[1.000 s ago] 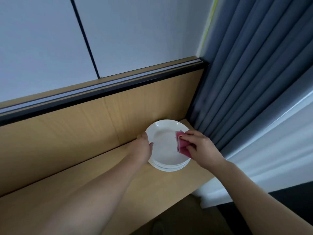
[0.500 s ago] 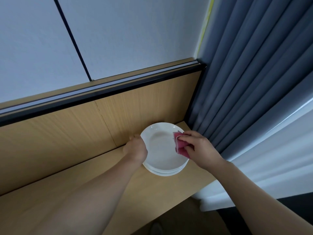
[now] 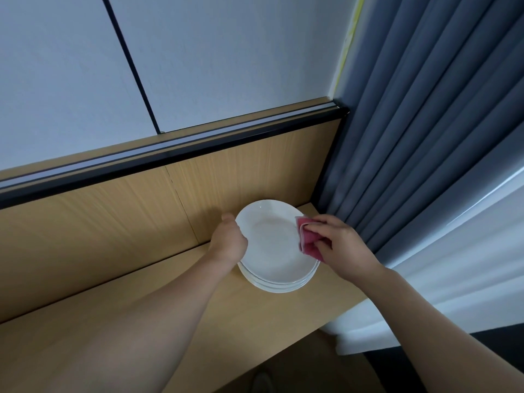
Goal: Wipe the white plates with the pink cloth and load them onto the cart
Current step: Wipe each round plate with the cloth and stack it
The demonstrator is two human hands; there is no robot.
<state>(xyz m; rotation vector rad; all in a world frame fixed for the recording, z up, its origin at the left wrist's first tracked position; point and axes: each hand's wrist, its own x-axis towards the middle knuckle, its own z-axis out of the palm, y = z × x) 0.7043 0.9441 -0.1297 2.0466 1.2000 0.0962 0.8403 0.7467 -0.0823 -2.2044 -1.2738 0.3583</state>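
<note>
1. Light wood-laminate counter (image 3: pixel 255 330), smooth, with a fine straight grain. It runs into a matching upright back panel (image 3: pixel 113 222) with one vertical seam.
2. A glossy black rail (image 3: pixel 198 144) caps the panel. Above it is a matte white wall (image 3: pixel 212 52), split by a thin dark joint line.
3. On the right a grey curtain (image 3: pixel 425 123) hangs in deep, heavy pleats. A white sheer curtain (image 3: pixel 467 251) hangs beside it, softer and in finer folds.
4. The plates (image 3: pixel 276 285) are round glazed white ones with shallow wells. They sit stacked on the counter at its far right end, just beside the back panel and the grey curtain.
5. My left hand (image 3: pixel 229 242) grips the left rim of the top plate (image 3: pixel 269 245), fingers curled round the edge.
6. My right hand (image 3: pixel 340 245) pinches the pink cloth (image 3: pixel 307 236), a folded pad with a stitched edge.
7. The cloth sits pressed on the right rim of the top plate.
8. I cannot tell whether the top plate is lifted off the stack or resting on it.
</note>
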